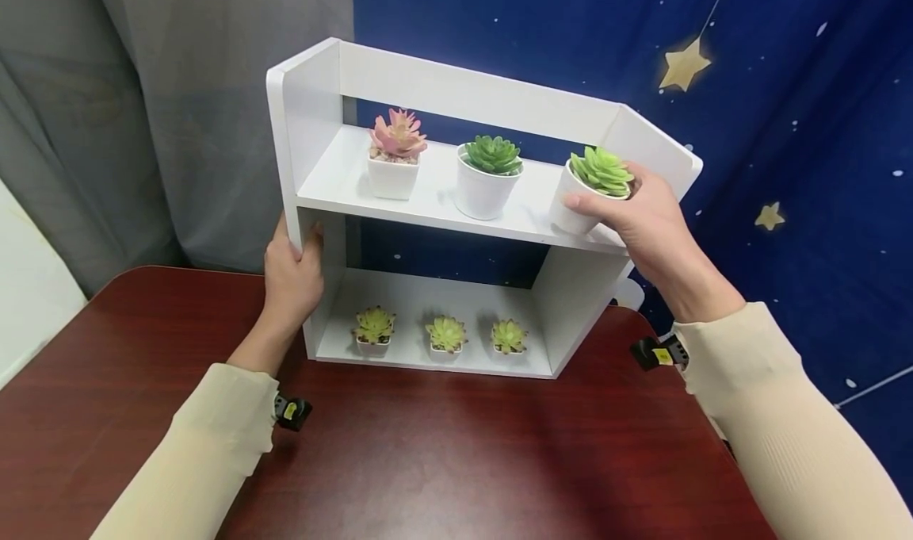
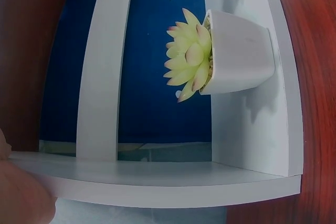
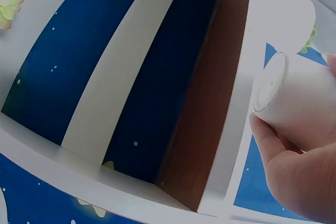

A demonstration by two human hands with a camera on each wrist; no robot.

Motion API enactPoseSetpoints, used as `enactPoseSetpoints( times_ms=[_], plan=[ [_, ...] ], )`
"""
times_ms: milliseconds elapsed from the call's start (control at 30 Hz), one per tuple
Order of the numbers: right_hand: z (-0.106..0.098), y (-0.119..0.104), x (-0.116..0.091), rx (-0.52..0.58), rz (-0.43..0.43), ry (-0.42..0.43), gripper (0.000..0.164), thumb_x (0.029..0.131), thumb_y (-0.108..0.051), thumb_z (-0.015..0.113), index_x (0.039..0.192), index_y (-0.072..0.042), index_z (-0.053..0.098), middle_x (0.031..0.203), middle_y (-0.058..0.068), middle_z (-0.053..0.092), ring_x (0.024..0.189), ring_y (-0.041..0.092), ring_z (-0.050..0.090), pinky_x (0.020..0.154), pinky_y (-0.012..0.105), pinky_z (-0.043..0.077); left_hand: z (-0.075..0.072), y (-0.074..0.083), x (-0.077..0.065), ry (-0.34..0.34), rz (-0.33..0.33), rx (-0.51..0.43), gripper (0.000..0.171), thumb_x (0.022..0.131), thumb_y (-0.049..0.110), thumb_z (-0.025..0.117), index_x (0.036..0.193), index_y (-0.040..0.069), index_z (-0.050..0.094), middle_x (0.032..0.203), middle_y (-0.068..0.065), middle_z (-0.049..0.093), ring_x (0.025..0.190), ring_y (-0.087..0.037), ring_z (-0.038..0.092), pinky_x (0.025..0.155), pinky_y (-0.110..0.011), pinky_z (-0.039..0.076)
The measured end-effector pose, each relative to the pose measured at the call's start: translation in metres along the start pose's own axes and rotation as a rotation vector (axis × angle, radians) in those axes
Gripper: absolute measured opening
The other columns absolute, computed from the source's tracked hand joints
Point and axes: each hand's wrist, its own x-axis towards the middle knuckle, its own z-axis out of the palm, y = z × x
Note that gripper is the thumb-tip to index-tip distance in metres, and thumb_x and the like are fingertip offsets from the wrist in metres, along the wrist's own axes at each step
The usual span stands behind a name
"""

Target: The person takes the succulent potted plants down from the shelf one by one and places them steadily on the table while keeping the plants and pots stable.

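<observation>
My right hand (image 1: 658, 224) holds a round white pot with a bright green succulent (image 1: 602, 171) at the right end of the upper shelf. Its bare underside shows in the right wrist view, so the white pot (image 3: 310, 98) is tilted off the board. With fingers behind and thumb inside, my left hand (image 1: 294, 277) grips the left side panel of the white two-tier shelf (image 1: 478, 80). To the left of the held pot stand a dark green succulent (image 1: 492, 177) in a round pot and a pink succulent (image 1: 396, 155) in a square pot.
Along the lower tier stand three small yellow-green succulents, the left one (image 1: 374, 326), the middle one (image 1: 446, 335) and the right one (image 1: 509, 336). Underneath is a dark red wooden table (image 1: 442, 453). A blue starry curtain (image 1: 777, 72) and a grey curtain (image 1: 214, 128) hang behind.
</observation>
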Motion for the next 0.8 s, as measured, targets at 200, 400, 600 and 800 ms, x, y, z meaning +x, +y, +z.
enactPoseSetpoints(
  times_ms=[200,400,600,800],
  plan=[
    [-0.003,0.0,-0.012,0.028,-0.067,-0.003,0.06,0.085,-0.026,0.082,0.137,-0.015,0.053,0.124,-0.009,0.061,0.114,0.011,0.053,0.097,0.026,0.04,-0.001,0.001,0.0,0.004,-0.006,0.006,0.043,0.106,0.024,0.047,0.143,0.002,0.046,0.142,-0.024,0.055,0.128,-0.032,0.052,0.109,-0.06,0.039],
    [0.001,0.011,-0.032,0.113,-0.113,-0.026,0.057,0.085,-0.013,0.081,0.137,-0.014,0.055,0.124,-0.006,0.064,0.11,0.013,0.058,0.088,0.019,0.047,-0.001,0.002,-0.001,0.013,-0.015,0.006,0.043,0.106,0.023,0.047,0.143,0.002,0.047,0.141,-0.024,0.056,0.127,-0.031,0.052,0.109,-0.059,0.039],
    [0.005,0.023,-0.054,0.09,-0.109,-0.067,0.063,0.085,-0.011,0.081,0.14,-0.01,0.052,0.122,-0.006,0.063,0.105,0.01,0.061,0.085,0.014,0.051,0.002,0.001,-0.001,0.008,-0.007,0.004,0.042,0.106,0.02,0.047,0.142,0.0,0.047,0.137,-0.027,0.058,0.122,-0.034,0.054,0.105,-0.057,0.041],
    [0.012,0.031,-0.067,0.03,-0.134,-0.093,0.059,0.083,-0.008,0.082,0.135,-0.014,0.054,0.119,-0.006,0.063,0.102,0.008,0.06,0.082,0.014,0.052,0.001,0.0,0.0,0.007,-0.007,-0.002,0.042,0.105,0.021,0.048,0.141,0.001,0.047,0.135,-0.027,0.058,0.121,-0.035,0.054,0.104,-0.057,0.041]
  ],
)
